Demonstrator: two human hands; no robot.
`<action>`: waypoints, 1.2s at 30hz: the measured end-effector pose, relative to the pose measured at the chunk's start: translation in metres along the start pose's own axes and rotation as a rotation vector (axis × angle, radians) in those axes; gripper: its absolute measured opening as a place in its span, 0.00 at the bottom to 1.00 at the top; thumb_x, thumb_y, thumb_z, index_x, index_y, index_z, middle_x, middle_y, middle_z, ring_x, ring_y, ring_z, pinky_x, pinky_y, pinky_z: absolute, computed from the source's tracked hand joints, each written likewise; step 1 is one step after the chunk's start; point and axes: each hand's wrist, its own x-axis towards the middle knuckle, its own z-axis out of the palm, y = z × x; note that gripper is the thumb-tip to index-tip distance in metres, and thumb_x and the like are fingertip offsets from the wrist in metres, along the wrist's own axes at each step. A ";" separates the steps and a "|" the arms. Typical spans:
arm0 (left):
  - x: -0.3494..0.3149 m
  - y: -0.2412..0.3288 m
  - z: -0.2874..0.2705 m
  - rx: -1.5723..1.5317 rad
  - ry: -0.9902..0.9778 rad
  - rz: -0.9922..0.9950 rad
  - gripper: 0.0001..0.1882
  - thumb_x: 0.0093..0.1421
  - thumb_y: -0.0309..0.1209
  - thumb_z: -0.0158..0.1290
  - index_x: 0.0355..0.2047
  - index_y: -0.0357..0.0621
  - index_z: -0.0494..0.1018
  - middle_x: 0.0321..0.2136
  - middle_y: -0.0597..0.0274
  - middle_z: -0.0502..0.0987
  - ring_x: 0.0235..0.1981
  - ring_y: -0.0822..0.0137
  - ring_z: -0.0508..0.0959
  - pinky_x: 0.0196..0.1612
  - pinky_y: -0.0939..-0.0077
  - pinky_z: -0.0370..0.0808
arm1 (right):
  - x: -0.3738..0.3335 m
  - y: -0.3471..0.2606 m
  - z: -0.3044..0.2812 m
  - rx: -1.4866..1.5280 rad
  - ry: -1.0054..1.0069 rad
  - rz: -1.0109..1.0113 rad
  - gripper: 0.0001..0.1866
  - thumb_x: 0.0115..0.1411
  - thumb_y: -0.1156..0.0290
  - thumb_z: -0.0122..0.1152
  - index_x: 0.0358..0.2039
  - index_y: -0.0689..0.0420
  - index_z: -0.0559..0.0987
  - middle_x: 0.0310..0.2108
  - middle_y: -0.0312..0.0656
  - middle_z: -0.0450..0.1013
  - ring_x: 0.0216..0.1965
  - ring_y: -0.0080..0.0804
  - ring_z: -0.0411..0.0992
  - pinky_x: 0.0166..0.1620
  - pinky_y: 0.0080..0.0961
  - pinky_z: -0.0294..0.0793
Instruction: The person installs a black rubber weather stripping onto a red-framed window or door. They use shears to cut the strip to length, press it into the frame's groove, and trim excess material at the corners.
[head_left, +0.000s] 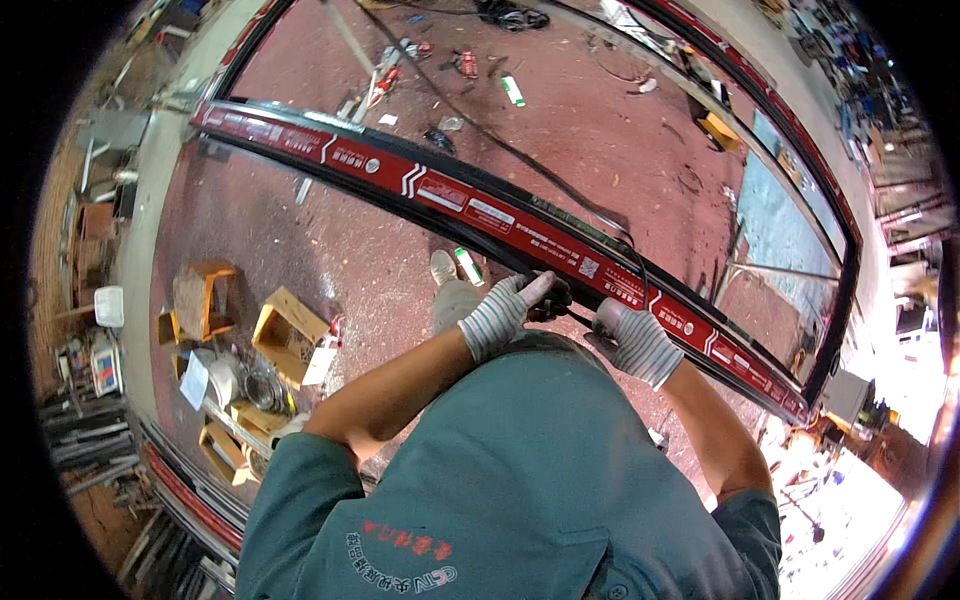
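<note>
My left hand [505,312], in a grey-and-white striped work glove, is closed near the near edge of a long frame bar [385,180] covered in red printed film. Dark material shows under its fingertips, partly hidden. A thin black strip [578,318], seemingly flexible, runs from there to my right hand [638,338]. That hand wears the same kind of glove and pinches the strip at its right end. Both hands are just in front of my body, beside the bar's black lower edge. A black cord [520,160] crosses over the bar and bends down right of my hands.
The bar belongs to a large frame with a far red rail [740,65]. On the reddish floor lie a green-and-white box [513,91] and another [468,267]. Opened cardboard boxes [287,335] and an orange stool-like piece [215,300] stand left. Metal profiles [95,440] are stacked farther left.
</note>
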 end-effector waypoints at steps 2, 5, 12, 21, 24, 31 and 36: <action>-0.006 -0.011 0.004 -0.073 0.134 0.016 0.20 0.72 0.45 0.51 0.48 0.40 0.76 0.41 0.56 0.82 0.41 0.62 0.83 0.45 0.66 0.80 | -0.013 0.015 0.001 0.143 0.126 -0.086 0.29 0.63 0.64 0.65 0.62 0.54 0.68 0.35 0.51 0.78 0.35 0.49 0.81 0.37 0.39 0.83; -0.012 -0.013 0.001 -0.131 0.051 0.097 0.19 0.73 0.45 0.49 0.45 0.41 0.77 0.39 0.55 0.82 0.39 0.61 0.83 0.43 0.63 0.81 | -0.034 0.028 -0.046 -0.185 0.095 -0.167 0.33 0.62 0.64 0.65 0.66 0.54 0.65 0.38 0.50 0.80 0.33 0.48 0.81 0.37 0.39 0.82; -0.011 -0.016 -0.009 -0.424 -0.104 0.315 0.17 0.72 0.45 0.50 0.43 0.45 0.77 0.39 0.57 0.81 0.43 0.59 0.81 0.49 0.57 0.79 | -0.164 0.205 -0.156 -0.640 0.044 0.209 0.07 0.52 0.72 0.63 0.33 0.52 0.83 0.30 0.50 0.78 0.36 0.52 0.77 0.43 0.46 0.76; -0.024 -0.023 -0.021 -0.413 -0.139 0.293 0.20 0.71 0.47 0.51 0.48 0.42 0.76 0.38 0.60 0.82 0.41 0.63 0.82 0.49 0.62 0.80 | -0.495 0.320 -0.214 -0.963 -0.130 0.980 0.13 0.54 0.67 0.63 0.37 0.59 0.83 0.38 0.49 0.81 0.46 0.48 0.78 0.60 0.53 0.69; -0.010 -0.041 -0.015 -0.424 -0.053 0.145 0.20 0.68 0.48 0.55 0.49 0.46 0.76 0.35 0.63 0.82 0.41 0.62 0.81 0.49 0.60 0.79 | -0.533 0.321 -0.161 -0.964 -0.575 1.367 0.25 0.56 0.54 0.68 0.49 0.58 0.82 0.47 0.43 0.81 0.50 0.42 0.79 0.62 0.49 0.71; 0.024 -0.086 -0.015 -0.131 0.042 0.132 0.17 0.73 0.39 0.50 0.57 0.44 0.74 0.47 0.63 0.81 0.48 0.69 0.80 0.53 0.71 0.77 | -0.445 0.304 -0.005 -0.344 -0.837 0.682 0.34 0.54 0.42 0.66 0.56 0.50 0.81 0.58 0.46 0.75 0.58 0.44 0.73 0.62 0.37 0.71; 0.028 -0.090 -0.001 0.191 -0.052 0.132 0.18 0.74 0.36 0.49 0.60 0.44 0.73 0.50 0.66 0.80 0.51 0.73 0.77 0.54 0.77 0.75 | -0.276 0.217 0.019 -0.291 -0.655 0.505 0.24 0.61 0.56 0.64 0.57 0.47 0.80 0.55 0.47 0.77 0.57 0.47 0.74 0.61 0.36 0.73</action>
